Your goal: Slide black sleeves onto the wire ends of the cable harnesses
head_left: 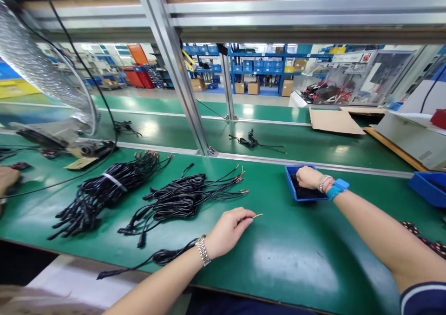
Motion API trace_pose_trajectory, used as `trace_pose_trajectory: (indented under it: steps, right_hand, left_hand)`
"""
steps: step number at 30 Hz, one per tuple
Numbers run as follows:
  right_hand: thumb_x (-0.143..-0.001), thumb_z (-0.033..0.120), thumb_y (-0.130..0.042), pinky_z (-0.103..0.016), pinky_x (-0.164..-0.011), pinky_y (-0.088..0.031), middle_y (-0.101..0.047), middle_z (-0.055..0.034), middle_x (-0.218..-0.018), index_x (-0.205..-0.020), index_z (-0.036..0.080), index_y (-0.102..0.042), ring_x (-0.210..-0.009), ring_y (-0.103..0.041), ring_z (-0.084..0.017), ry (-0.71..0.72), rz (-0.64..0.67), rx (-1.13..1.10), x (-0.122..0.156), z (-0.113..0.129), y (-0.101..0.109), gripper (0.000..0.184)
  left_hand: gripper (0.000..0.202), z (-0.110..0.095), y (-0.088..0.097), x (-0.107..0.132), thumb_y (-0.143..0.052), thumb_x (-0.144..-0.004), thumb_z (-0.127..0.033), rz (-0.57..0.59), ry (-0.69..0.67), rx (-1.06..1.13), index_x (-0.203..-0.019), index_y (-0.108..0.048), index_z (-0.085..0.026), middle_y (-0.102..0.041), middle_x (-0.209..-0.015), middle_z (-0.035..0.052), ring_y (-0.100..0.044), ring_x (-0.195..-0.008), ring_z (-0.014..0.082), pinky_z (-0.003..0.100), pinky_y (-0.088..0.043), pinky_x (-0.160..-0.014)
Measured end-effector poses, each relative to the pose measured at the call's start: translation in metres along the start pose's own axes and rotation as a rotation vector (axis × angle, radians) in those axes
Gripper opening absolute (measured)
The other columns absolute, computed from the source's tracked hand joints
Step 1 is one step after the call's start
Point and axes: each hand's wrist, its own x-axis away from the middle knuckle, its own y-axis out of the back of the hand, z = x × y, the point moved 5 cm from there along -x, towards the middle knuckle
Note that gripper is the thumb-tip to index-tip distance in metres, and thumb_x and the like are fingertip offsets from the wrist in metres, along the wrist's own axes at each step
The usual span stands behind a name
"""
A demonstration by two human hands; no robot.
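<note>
My left hand [228, 231] rests on the green bench, fingers pinched on the stripped end of a black cable [163, 257] that trails back under my wrist to the bench edge. A short yellow wire tip [257, 216] pokes out past my fingertips. My right hand [308, 177] is curled inside a small blue tray [291, 187] holding small dark parts; what the fingers grip is hidden. A loose pile of black cables [181, 199] lies just left of my left hand, and a tied bundle of cables [104, 189] farther left.
Another person's hand [7, 179] shows at the left edge. A fan [45, 73] stands at back left. A further cable [254, 142] lies on the green conveyor behind the rail, with cardboard [334, 120] to its right. A second blue bin [428, 187] sits at far right.
</note>
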Motion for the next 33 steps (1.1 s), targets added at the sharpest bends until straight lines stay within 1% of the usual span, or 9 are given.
trace_pose_trajectory:
  steps: [4,11,16,19,21,23,27,30,33]
  right_hand:
    - [-0.063,0.015,-0.051,-0.023,-0.06,-0.041,-0.063,-0.0045,-0.062,-0.063,0.014,-0.063,-0.06,-0.057,-0.015,0.051,-0.044,-0.199,0.01,-0.011,0.008,0.013]
    - [-0.074,0.036,-0.045,-0.02,-0.047,-0.037,-0.054,0.0009,-0.056,-0.072,0.014,-0.055,-0.048,-0.047,-0.008,0.052,-0.137,-0.636,0.029,-0.02,0.017,0.024]
    - [-0.07,0.036,-0.059,-0.021,-0.049,-0.039,-0.057,-0.001,-0.061,-0.069,0.015,-0.054,-0.052,-0.05,-0.008,0.151,-0.156,-1.287,0.04,0.031,0.028,0.022]
    - [-0.069,0.033,-0.063,-0.021,-0.049,-0.039,-0.058,-0.0013,-0.06,-0.068,0.014,-0.056,-0.051,-0.05,-0.008,0.23,-0.188,-1.462,0.043,0.073,0.032,0.02]
    - [-0.071,0.032,-0.061,-0.022,-0.05,-0.04,-0.058,-0.0014,-0.061,-0.07,0.014,-0.056,-0.051,-0.05,-0.009,0.265,-0.215,-1.46,0.043,0.09,0.033,0.019]
    - [-0.072,0.031,-0.06,-0.023,-0.051,-0.04,-0.058,-0.0014,-0.061,-0.071,0.014,-0.055,-0.051,-0.051,-0.009,0.261,-0.259,-1.39,0.043,0.093,0.035,0.018]
    - [-0.072,0.03,-0.055,-0.024,-0.053,-0.041,-0.058,-0.0016,-0.062,-0.073,0.015,-0.056,-0.054,-0.052,-0.011,0.13,-0.382,-1.021,0.043,0.05,0.04,0.015]
    - [-0.069,0.025,-0.054,-0.025,-0.058,-0.04,-0.06,-0.0024,-0.065,-0.066,0.016,-0.058,-0.058,-0.052,-0.013,0.068,-0.348,-0.595,0.042,0.013,0.037,0.01]
    - [-0.068,0.023,-0.052,-0.026,-0.062,-0.04,-0.061,-0.0029,-0.066,-0.063,0.017,-0.058,-0.062,-0.052,-0.015,0.054,-0.347,-0.438,0.04,0.007,0.034,0.01]
  left_hand:
    - [0.024,0.005,0.008,0.003,-0.048,-0.08,-0.031,-0.06,0.077,0.17,-0.092,-0.064,-0.017,-0.059,-0.077,0.0026,-0.049,-0.066,0.012,0.023,-0.037,-0.062]
    - [0.026,-0.005,0.001,-0.005,-0.054,-0.075,-0.035,-0.103,0.215,0.56,-0.088,-0.06,-0.014,-0.049,-0.063,-0.0018,-0.037,-0.05,0.0064,0.019,-0.028,-0.046]
    - [0.023,-0.016,0.001,-0.024,-0.055,-0.075,-0.037,-0.187,0.199,0.708,-0.078,-0.055,-0.014,-0.058,-0.067,0.0008,-0.041,-0.047,0.0056,0.018,-0.029,-0.043]
    - [0.023,-0.009,-0.001,-0.032,-0.058,-0.073,-0.036,-0.24,0.193,0.861,-0.079,-0.053,-0.014,-0.059,-0.066,0.0007,-0.036,-0.043,0.0037,0.017,-0.02,-0.039]
    - [0.023,-0.001,-0.005,-0.034,-0.061,-0.072,-0.034,-0.238,0.173,0.983,-0.08,-0.053,-0.013,-0.058,-0.066,0.0006,-0.035,-0.044,0.003,0.017,-0.02,-0.04]
    - [0.023,0.006,-0.008,-0.033,-0.063,-0.071,-0.032,-0.223,0.162,1.064,-0.079,-0.054,-0.013,-0.059,-0.069,0.0015,-0.036,-0.046,0.0027,0.017,-0.022,-0.042]
    - [0.023,0.013,-0.012,-0.032,-0.065,-0.07,-0.031,-0.202,0.204,1.085,-0.073,-0.052,-0.011,-0.057,-0.067,0.0015,-0.039,-0.047,0.0028,0.017,-0.024,-0.042]
    - [0.025,0.014,-0.014,-0.032,-0.062,-0.071,-0.034,-0.175,0.246,1.059,-0.075,-0.052,-0.012,-0.055,-0.061,-0.0007,-0.039,-0.043,0.0032,0.017,-0.025,-0.039]
    - [0.027,0.012,-0.015,-0.032,-0.059,-0.073,-0.038,-0.152,0.263,1.053,-0.078,-0.052,-0.012,-0.058,-0.062,0.0001,-0.039,-0.04,0.0031,0.016,-0.023,-0.036]
